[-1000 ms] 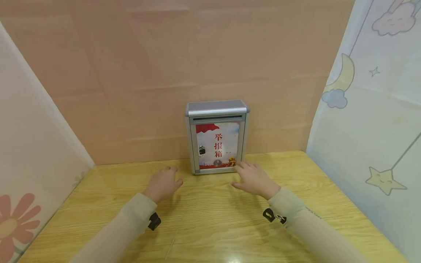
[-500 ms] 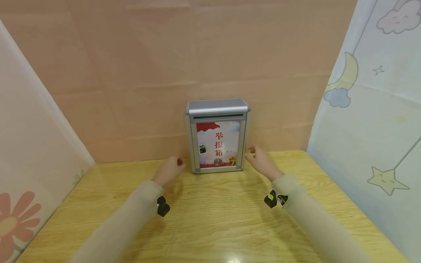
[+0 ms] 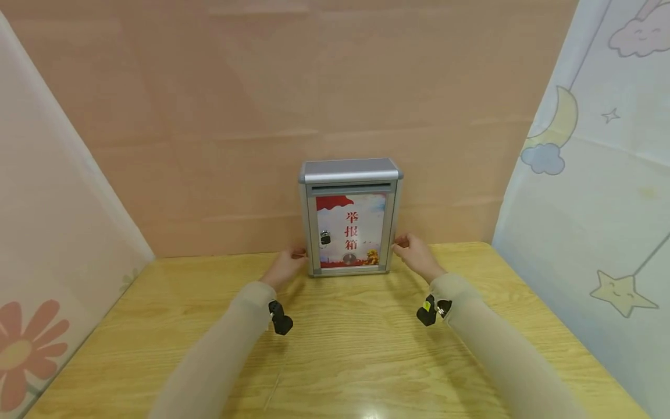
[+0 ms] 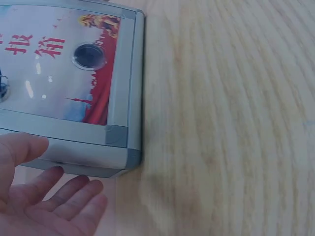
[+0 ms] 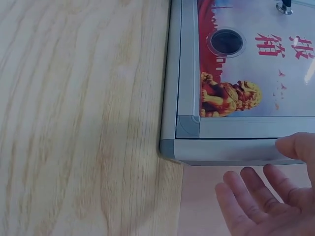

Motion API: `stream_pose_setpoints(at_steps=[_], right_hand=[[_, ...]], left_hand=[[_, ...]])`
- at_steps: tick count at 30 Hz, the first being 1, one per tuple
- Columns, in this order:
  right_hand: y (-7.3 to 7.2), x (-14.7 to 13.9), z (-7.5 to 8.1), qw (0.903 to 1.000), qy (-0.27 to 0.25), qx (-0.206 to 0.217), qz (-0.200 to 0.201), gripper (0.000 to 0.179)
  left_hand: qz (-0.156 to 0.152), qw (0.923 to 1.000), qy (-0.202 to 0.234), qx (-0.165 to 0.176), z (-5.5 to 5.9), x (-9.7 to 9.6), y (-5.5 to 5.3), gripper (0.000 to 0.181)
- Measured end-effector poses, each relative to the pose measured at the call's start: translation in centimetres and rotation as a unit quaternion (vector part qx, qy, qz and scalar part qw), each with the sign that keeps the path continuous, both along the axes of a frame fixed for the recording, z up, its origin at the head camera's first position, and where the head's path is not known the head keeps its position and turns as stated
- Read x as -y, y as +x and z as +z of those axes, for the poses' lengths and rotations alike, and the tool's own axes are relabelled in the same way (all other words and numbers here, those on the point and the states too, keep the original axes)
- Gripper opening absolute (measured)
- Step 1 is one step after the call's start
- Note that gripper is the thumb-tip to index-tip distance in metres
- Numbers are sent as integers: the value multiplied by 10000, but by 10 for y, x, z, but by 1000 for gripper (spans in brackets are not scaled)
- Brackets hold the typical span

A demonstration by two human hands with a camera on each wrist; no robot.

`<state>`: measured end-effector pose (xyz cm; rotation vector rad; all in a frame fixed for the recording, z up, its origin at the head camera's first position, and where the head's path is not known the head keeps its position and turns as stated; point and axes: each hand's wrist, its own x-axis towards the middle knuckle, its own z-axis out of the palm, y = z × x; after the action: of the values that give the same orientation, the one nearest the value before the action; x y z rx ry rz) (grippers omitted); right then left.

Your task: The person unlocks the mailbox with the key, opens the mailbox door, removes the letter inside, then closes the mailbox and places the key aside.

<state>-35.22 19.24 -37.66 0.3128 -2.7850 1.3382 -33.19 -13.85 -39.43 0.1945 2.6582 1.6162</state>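
A grey metal letter box [image 3: 340, 224] stands upright at the back of the table, in the middle of the head view. Its front bears red characters, a narrow slot near the top, a round window [image 5: 226, 42] and a small lock [image 3: 325, 238] at the left. My left hand [image 3: 285, 269] is at the box's left side; in the left wrist view its thumb [image 4: 32, 147] lies along the side face, fingers loosely extended. On the opposite side is my right hand [image 3: 417, 258], thumb [image 5: 295, 145] against the side face and fingers spread beside it. Exact finger contact is unclear.
Light wood tabletop [image 3: 335, 349] lies in front of the box. Behind it rises a peach cloth backdrop [image 3: 235, 116]. Printed cloth walls bound the left and right. Black devices sit at both wrists, such as the left wrist device [image 3: 280, 320].
Both hands have gone from in front of the box to its two sides; the left moved right and forward, the right first outward, then in against the box. The box appears unmoved.
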Motion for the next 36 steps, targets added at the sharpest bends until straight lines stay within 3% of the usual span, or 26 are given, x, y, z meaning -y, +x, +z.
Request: stream_pose_setpoints(at_steps=[4, 8, 14, 21, 31, 36], right_hand=[[-3, 1, -2, 9985, -491, 241, 47, 39], [-3, 2, -2, 9949, -852, 520, 114, 42], [-5, 2, 0, 9941, -795, 737, 72, 42], [-2, 2, -1, 9947, -635, 802, 92, 42], [-3, -1, -1, 9926, -818, 883, 183, 43], [-4, 0, -4, 9914, -950, 890, 137, 42]], left_hand=[[50, 9996, 243, -97, -2, -3, -2, 42], [143, 9989, 452, 35, -4, -4, -6, 39], [187, 9974, 620, 306, -7, -1, -13, 40], [353, 9952, 637, 657, -6, -2, -10, 42], [374, 9928, 911, 678, -2, -3, -9, 40], [403, 9937, 844, 616, -2, -3, -9, 38]])
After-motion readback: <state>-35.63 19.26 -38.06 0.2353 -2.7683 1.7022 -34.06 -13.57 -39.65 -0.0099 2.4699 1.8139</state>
